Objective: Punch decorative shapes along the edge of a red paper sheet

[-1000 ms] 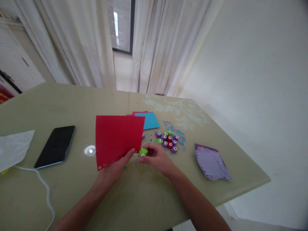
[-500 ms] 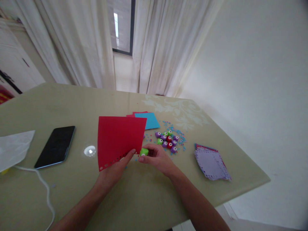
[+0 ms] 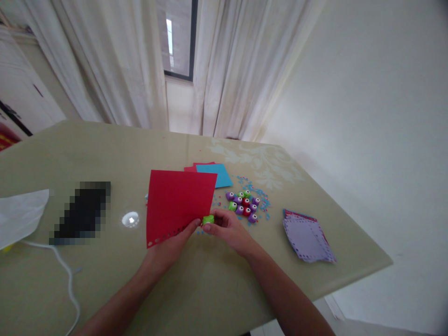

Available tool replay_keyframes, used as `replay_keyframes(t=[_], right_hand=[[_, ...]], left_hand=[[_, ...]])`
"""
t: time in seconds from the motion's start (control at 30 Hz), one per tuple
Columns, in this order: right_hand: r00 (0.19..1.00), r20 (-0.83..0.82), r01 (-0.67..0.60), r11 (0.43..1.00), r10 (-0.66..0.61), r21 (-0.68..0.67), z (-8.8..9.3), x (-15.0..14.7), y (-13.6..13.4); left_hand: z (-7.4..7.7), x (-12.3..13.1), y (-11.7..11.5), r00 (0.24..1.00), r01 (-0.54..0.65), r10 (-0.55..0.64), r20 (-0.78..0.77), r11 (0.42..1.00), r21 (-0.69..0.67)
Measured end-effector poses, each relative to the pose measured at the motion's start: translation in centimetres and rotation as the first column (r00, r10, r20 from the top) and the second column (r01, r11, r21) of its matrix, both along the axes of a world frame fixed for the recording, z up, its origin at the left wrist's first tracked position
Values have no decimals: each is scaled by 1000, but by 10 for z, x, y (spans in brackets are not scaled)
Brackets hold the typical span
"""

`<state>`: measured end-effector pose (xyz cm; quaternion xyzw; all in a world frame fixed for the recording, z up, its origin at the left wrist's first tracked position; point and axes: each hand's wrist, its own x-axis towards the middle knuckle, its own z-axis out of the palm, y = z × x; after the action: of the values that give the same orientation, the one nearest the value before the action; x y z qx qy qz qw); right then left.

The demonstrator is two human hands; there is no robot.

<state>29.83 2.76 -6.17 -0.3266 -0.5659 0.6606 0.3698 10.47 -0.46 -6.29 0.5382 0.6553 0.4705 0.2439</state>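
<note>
A red sheet of paper [image 3: 182, 198] stands tilted up in front of me, with a row of punched holes along its lower edge. My left hand [image 3: 171, 245] grips that edge, thumb on the near face and the other fingers hidden behind. My right hand [image 3: 229, 229] is closed around a small green craft punch [image 3: 208, 219], held at the sheet's lower right corner; whether paper is in its slot I cannot tell. Just beyond, several purple, green and red punches [image 3: 246, 201] with eye-like white tops stand in a cluster.
Tiny blue and red paper bits [image 3: 261, 193] lie scattered around the cluster. Behind it rest blue and red sheets [image 3: 219, 175]. Hole-edged lilac pieces [image 3: 308, 238] are stacked at right. A blurred-out dark tablet-like object [image 3: 84, 212], white paper [image 3: 23, 214] and white cable [image 3: 68, 275] are at left.
The red sheet has shifted slightly to the right along with my left hand. My right hand keeps nearly the same place, and the green punch sits a little lower in its fingers.
</note>
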Motion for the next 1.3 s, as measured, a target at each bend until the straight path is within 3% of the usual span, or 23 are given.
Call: replay_keyframes(t=[0.1,0.37,0.6,0.83,0.93,1.03,1.13,1.2,1.3], right_hand=[[1000,-22,2,999,-3,-34,1,-1,-1],[999,-13,28,996,-29,-88,8,-3,-6],[994,-56,86,991,-92,-101,4,-7,-9],[993,35,114,990,-111,-83,-1,-7,-8],[972,75,220,975,-222,38,-5,-1,-2],[861,277,302,866,-427,398,-8,9,6],[660,464,154,711,-591,686,-10,17,13],[538,536,42,656,-650,754,-12,19,17],[347,632,-82,649,-693,756,-12,19,21]], left_hand=[[-1,0,0,999,17,-17,-42,1000,6],[6,2,-1,998,56,-54,29,997,-62],[3,2,-3,998,57,-57,5,997,-42],[10,1,-2,997,26,-21,70,998,-61],[11,-2,-3,991,-2,14,132,996,-90],[8,-4,-3,985,-15,42,169,987,-158],[8,-5,-3,979,-22,72,193,969,-247],[9,-6,-3,973,-26,84,213,964,-263],[10,-7,-2,968,-40,106,228,960,-276]])
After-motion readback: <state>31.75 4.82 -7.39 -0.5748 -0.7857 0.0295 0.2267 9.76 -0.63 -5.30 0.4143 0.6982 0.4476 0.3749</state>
